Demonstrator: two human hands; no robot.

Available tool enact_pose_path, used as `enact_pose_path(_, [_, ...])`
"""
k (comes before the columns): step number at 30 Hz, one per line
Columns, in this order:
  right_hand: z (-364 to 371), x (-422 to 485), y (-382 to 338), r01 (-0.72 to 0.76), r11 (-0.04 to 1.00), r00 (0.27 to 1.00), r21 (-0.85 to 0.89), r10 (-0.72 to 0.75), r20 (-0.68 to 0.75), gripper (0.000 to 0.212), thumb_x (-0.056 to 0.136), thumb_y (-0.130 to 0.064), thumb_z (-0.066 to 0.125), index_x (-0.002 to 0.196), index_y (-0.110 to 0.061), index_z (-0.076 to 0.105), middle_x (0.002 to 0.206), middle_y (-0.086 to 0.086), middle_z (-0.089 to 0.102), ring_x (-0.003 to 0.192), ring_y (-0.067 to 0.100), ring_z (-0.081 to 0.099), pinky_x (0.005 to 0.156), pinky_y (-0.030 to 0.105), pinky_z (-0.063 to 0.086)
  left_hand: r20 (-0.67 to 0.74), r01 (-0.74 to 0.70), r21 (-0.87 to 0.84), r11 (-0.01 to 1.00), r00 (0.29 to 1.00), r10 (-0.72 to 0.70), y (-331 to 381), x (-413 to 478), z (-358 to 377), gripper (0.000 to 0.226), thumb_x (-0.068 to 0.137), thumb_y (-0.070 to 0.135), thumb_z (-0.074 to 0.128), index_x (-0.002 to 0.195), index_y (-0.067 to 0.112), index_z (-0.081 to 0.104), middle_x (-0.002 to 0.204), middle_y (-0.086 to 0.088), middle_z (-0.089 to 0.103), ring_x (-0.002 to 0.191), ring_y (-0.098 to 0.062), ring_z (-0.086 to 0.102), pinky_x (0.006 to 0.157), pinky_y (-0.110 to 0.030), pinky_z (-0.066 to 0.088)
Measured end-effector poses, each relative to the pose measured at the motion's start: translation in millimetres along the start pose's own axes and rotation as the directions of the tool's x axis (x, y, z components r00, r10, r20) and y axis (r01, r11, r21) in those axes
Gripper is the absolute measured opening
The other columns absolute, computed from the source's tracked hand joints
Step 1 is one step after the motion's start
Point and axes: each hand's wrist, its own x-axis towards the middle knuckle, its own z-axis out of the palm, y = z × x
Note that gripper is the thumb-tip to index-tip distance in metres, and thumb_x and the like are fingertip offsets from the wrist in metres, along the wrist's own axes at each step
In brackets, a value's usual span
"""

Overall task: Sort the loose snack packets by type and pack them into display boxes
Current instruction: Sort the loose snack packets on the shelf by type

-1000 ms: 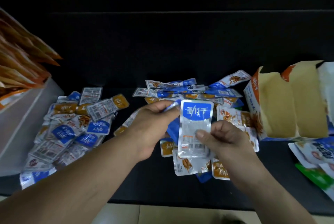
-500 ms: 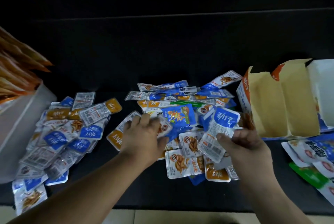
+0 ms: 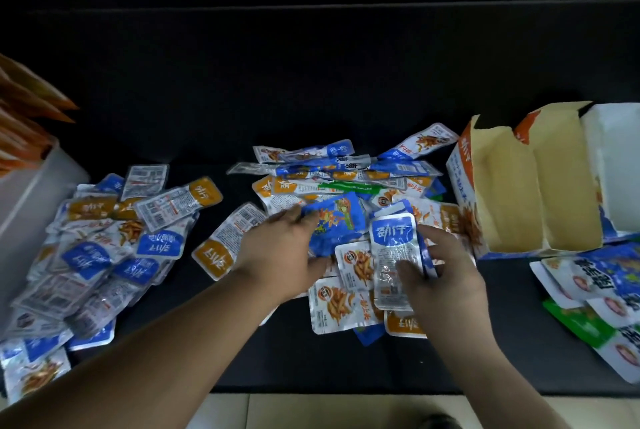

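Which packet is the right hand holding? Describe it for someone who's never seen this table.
Start at the middle pile, just left of the open cardboard box. At its near right side the right hand pinches one packet. It is silver with a blue top band and white characters, unlike the picture-front packets beside it.

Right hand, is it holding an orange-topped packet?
No, the right hand pinches a blue-topped packet above the pile.

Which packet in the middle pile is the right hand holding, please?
The silvery blue-topped packet, barcode side up, pinched by the right hand; the other packets lie loose, the left hand only resting flat on them.
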Motion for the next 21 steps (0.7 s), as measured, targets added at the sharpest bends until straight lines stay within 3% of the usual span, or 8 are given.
enact_pose_path(2, [-1,1,1,0.007,1.0,1.0,-0.005,-0.007,0.018,0.052,0.089,-0.012,0.076,0.124,-0.046,0.059,0.115,-0.013,0.066,0.099,0.009,0.066,0.077,0.037,0.06,-0.024,0.004,0.056,0.998,1.0,-0.003,6,-2,-7,0.043,0.094,0.053,0.051,0.13,0.03,0.056,0.122,0.004,0.069,0.104,-0.022,0.069,0.102,-0.039,0.047])
enact_pose_path(4, [-4,3,3,0.002,1.0,1.0,-0.002,-0.002,0.024,0.043,0.09,-0.014,0.077,0.114,-0.045,0.06,0.097,-0.012,0.067,0.079,0.002,0.065,0.059,0.02,0.055,-0.091,-0.002,0.036,0.999,0.996,0.005,7,-3,-8,0.025,0.098,0.042,0.047,0.111,0.026,0.06,0.094,0.003,0.072,0.081,-0.023,0.071,0.104,-0.043,0.047])
enact_pose_path(6, [-7,2,-1,-0.024,0.998,0.999,0.052,0.023,0.022,0.036,0.091,-0.011,0.075,0.11,-0.039,0.063,0.082,-0.02,0.068,0.072,-0.007,0.062,0.049,0.011,0.047,-0.191,-0.016,-0.028,0.999,0.982,0.01,0,-1,-8,0.019,0.1,0.032,0.049,0.102,0.023,0.066,0.08,0.004,0.071,0.067,-0.024,0.068,0.094,-0.047,0.054])
enact_pose_path(9, [-10,0,-7,-0.017,0.992,0.999,0.122,0.013,0.035,0.033,0.092,-0.006,0.074,0.112,-0.031,0.065,0.082,-0.042,0.062,0.072,-0.01,0.063,0.052,0.009,0.047,-0.402,-0.066,-0.093,0.994,0.915,0.023,-13,6,-17,0.021,0.099,0.023,0.055,0.103,0.015,0.075,0.088,-0.002,0.071,0.072,-0.029,0.068,0.074,-0.048,0.059])
enact_pose_path(12, [-9,-1,-16,0.005,0.986,1.0,0.164,-0.009,0.027,0.035,0.091,-0.008,0.074,0.11,-0.035,0.064,0.085,-0.036,0.065,0.074,-0.004,0.066,0.056,0.016,0.053,-0.499,-0.097,-0.162,0.982,0.867,0.003,-14,7,-36,0.022,0.101,0.02,0.053,0.101,0.01,0.073,0.093,-0.005,0.066,0.077,-0.03,0.065,0.056,-0.04,0.056])
enact_pose_path(14, [-7,-1,-19,0.026,0.985,0.999,0.172,-0.029,0.015,0.037,0.092,-0.01,0.074,0.111,-0.039,0.063,0.088,-0.027,0.066,0.075,0.005,0.066,0.058,0.025,0.057,-0.506,-0.092,-0.219,0.971,0.862,-0.032,-13,6,-45,0.016,0.101,0.017,0.055,0.095,0.011,0.068,0.086,-0.002,0.064,0.068,-0.026,0.063,0.052,-0.035,0.051])
enact_pose_path(17, [-9,0,-24,0.017,0.977,1.0,0.21,-0.014,-0.016,0.034,0.093,-0.01,0.073,0.117,-0.032,0.063,0.09,-0.027,0.065,0.076,0.001,0.066,0.059,0.02,0.056,-0.511,-0.113,-0.318,0.941,0.857,-0.07,-9,2,-58,0.027,0.103,0.019,0.053,0.077,0.015,0.052,0.07,0.005,0.051,0.055,-0.017,0.051,0.047,-0.029,0.036])
enact_pose_path(21, [-12,-2,-33,0.006,0.945,1.0,0.327,0.0,-0.017,0.036,0.09,-0.012,0.077,0.117,-0.034,0.065,0.098,-0.019,0.072,0.083,0.004,0.072,0.061,0.018,0.058,-0.409,-0.245,-0.374,0.894,0.909,0.078,31,-23,-65,0.021,0.105,0.031,0.045,0.097,0.022,0.063,0.08,0.014,0.049,0.057,-0.002,0.048,0.049,-0.014,0.028])
